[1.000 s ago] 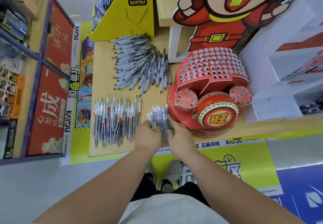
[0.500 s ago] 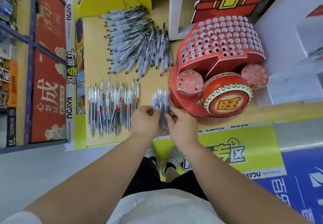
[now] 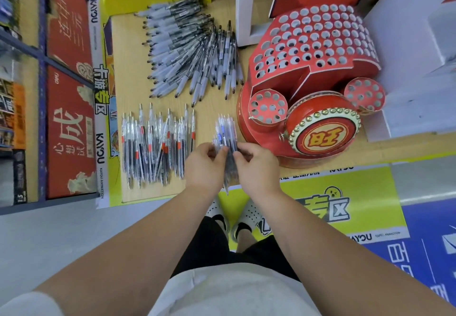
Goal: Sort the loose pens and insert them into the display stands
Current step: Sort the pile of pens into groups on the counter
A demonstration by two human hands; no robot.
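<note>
Blue pens (image 3: pixel 225 132), pinched by left hand (image 3: pixel 204 167) and right hand (image 3: pixel 256 167), lie lengthwise near-to-far.

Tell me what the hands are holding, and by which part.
The left hand and right hand grip one bundle of blue pens from either side, near its middle.

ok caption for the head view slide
Left hand and right hand hold a blue-pen bundle beside the red display stand.

Pen groups: 3 (grey-grip heap (image 3: pixel 190 51), red-marked row (image 3: pixel 155 145), blue bundle (image 3: pixel 225 135)); single pens too many to count. Display stand (image 3: pixel 308 69): 1. Hands: 2 (left hand (image 3: pixel 204 167), right hand (image 3: pixel 256 167)).
</note>
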